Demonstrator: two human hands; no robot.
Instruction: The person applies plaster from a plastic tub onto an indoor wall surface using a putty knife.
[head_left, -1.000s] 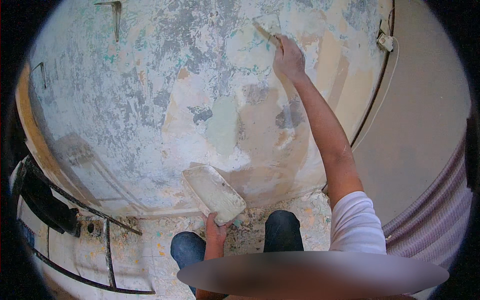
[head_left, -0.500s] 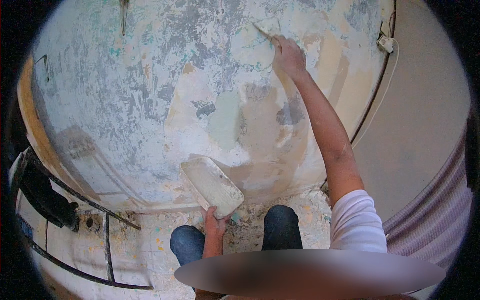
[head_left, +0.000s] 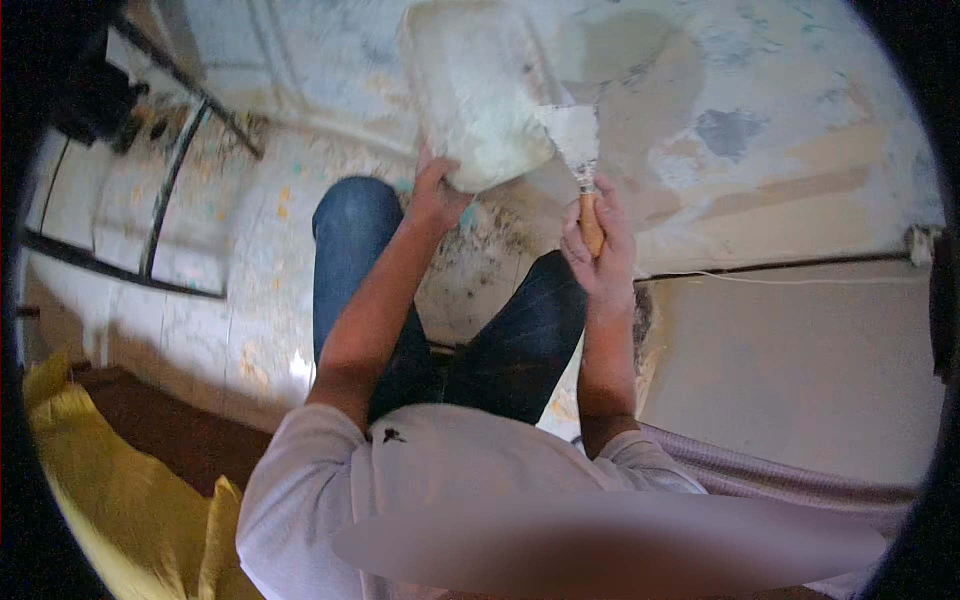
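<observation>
Right hand (head_left: 610,248): fingers clamped around the tan wooden handle (head_left: 591,228) of a flat, paste-coated metal putty knife (head_left: 575,135). The blade overlaps the near right corner of the shallow, whitish rectangular tray (head_left: 465,60); contact cannot be confirmed. Left hand (head_left: 437,195): fingers clamped on the tray's near left corner, undersides hidden.

Assessment: the knife is likely light, its blade thin and springy; the handle is the proper hold, though smears could make it slippery. The tray appears stiff, probably heavier toward the pale, wet-looking paste (head_left: 500,150) at its near end; support it from beneath there.

Surroundings: patchy, pale wall (head_left: 780,60) beyond the tray; black metal frame (head_left: 165,200) left of it.
</observation>
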